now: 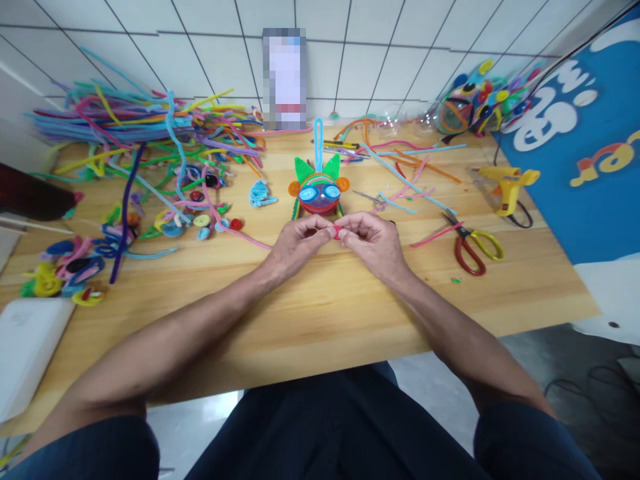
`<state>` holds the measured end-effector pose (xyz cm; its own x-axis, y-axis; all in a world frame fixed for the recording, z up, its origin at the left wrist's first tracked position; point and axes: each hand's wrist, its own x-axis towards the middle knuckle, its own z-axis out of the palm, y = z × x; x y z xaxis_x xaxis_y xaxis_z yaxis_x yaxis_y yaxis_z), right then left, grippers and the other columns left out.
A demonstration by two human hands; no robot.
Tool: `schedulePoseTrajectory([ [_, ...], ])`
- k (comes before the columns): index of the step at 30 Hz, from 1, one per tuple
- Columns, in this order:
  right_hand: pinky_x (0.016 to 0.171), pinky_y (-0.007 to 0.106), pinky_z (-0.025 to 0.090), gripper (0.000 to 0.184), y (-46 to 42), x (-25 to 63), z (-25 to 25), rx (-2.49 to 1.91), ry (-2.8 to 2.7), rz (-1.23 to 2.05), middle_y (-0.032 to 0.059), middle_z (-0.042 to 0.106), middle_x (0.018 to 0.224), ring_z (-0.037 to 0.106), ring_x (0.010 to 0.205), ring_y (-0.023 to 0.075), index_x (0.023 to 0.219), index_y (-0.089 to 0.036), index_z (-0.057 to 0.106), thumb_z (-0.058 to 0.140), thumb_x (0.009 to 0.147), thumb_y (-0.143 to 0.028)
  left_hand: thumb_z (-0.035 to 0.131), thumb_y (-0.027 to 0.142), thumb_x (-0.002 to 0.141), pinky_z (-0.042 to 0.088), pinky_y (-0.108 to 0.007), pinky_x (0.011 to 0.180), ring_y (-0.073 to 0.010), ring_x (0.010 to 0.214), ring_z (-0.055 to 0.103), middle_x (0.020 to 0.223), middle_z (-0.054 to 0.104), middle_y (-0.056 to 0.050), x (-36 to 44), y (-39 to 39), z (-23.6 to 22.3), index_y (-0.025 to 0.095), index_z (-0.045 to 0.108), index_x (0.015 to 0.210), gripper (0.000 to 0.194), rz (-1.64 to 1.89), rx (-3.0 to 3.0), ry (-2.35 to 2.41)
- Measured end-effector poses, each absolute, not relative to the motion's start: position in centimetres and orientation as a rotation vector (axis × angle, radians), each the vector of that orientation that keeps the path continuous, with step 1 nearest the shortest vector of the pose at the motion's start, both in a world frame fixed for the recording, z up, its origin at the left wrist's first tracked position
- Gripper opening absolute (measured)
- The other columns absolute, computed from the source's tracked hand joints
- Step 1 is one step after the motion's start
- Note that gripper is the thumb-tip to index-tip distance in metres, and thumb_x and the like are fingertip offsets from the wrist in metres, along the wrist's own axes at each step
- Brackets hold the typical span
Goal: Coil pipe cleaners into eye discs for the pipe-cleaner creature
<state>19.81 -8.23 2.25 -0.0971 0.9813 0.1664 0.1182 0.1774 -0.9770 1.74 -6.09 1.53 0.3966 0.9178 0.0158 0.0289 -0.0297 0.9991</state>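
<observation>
Between the fingertips of both hands is a small red pipe cleaner piece (337, 232), mostly covered by the fingers. My left hand (303, 241) pinches it from the left, and my right hand (371, 241) pinches it from the right. Just beyond the hands stands a pipe cleaner figure (319, 193) with green pointed ears, blue oval eyes, orange round side pieces and a blue loop on top. Its lower part is hidden behind my hands. A light blue coiled pipe cleaner (261, 193) lies to its left.
Many loose pipe cleaners (125, 120) pile at the back left, with coiled pieces (75, 267) nearer. Scissors (470, 247) lie open at right, by a yellow glue gun (505, 187). A phone (285, 80) leans on the tiled wall. A white box (30, 353) sits at left.
</observation>
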Motion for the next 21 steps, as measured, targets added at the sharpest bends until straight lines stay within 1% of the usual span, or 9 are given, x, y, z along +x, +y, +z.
schedulePoseTrajectory([
  [4, 0.067, 0.027, 0.055, 0.008, -8.1, 20.03, 2.11, -1.134, -1.45, 1.1, -0.0002, 0.076, 0.078, 0.068, 0.068, 0.0123, 0.088, -0.021, 0.073, 0.07, 0.081, -0.023, 0.067, 0.039, 0.088, 0.034, -0.025, 0.059, -0.0095, 0.059, 0.042, 0.065, 0.056, 0.004, 1.66, -5.98, 1.67, 0.016, 0.071, 0.083, 0.024, 0.894, 1.477, 0.903],
  [8, 0.067, 0.027, 0.054, 0.009, -7.93, 20.25, 1.88, -1.13, -1.488, 1.123, 0.0004, 0.077, 0.081, 0.069, 0.071, 0.0129, 0.089, -0.02, 0.074, 0.07, 0.081, -0.023, 0.067, 0.038, 0.087, 0.035, -0.025, 0.061, -0.01, 0.062, 0.044, 0.066, 0.056, 0.004, 1.63, -6.01, 1.61, 0.016, 0.068, 0.081, 0.023, 0.887, 1.487, 0.901],
  [12, 0.07, 0.028, 0.056, 0.01, -7.84, 20.22, 1.72, -1.125, -1.49, 1.155, 0.0005, 0.077, 0.082, 0.069, 0.072, 0.0129, 0.091, -0.02, 0.074, 0.069, 0.082, -0.024, 0.068, 0.037, 0.085, 0.034, -0.025, 0.059, -0.0098, 0.06, 0.042, 0.062, 0.053, 0.004, 1.74, -6.18, 1.66, 0.017, 0.066, 0.077, 0.022, 0.888, 1.417, 0.93],
  [15, 0.071, 0.028, 0.057, 0.016, -7.82, 20.13, 1.74, -1.137, -1.44, 1.176, 0.0001, 0.076, 0.084, 0.069, 0.072, 0.0128, 0.095, -0.02, 0.073, 0.071, 0.081, -0.027, 0.068, 0.035, 0.082, 0.033, -0.025, 0.057, -0.0094, 0.057, 0.04, 0.06, 0.051, 0.004, 1.91, -6.27, 1.71, 0.017, 0.064, 0.073, 0.021, 0.946, 1.352, 0.971],
  [18, 0.073, 0.029, 0.057, 0.019, -7.82, 20.09, 1.85, -1.157, -1.407, 1.154, -0.0003, 0.075, 0.085, 0.069, 0.075, 0.0133, 0.098, -0.021, 0.072, 0.072, 0.08, -0.027, 0.068, 0.032, 0.081, 0.033, -0.025, 0.056, -0.0094, 0.057, 0.04, 0.06, 0.052, 0.004, 2.06, -6.32, 1.7, 0.017, 0.066, 0.072, 0.017, 0.989, 1.299, 1.0],
  [21, 0.075, 0.03, 0.057, 0.018, -7.85, 20.04, 1.87, -1.165, -1.407, 1.146, 0.0, 0.074, 0.086, 0.069, 0.077, 0.0142, 0.097, -0.021, 0.071, 0.072, 0.081, -0.028, 0.067, 0.032, 0.081, 0.034, -0.025, 0.056, -0.0098, 0.057, 0.041, 0.061, 0.054, 0.004, 2.14, -6.42, 1.66, 0.017, 0.068, 0.074, 0.016, 0.996, 1.285, 0.999],
])
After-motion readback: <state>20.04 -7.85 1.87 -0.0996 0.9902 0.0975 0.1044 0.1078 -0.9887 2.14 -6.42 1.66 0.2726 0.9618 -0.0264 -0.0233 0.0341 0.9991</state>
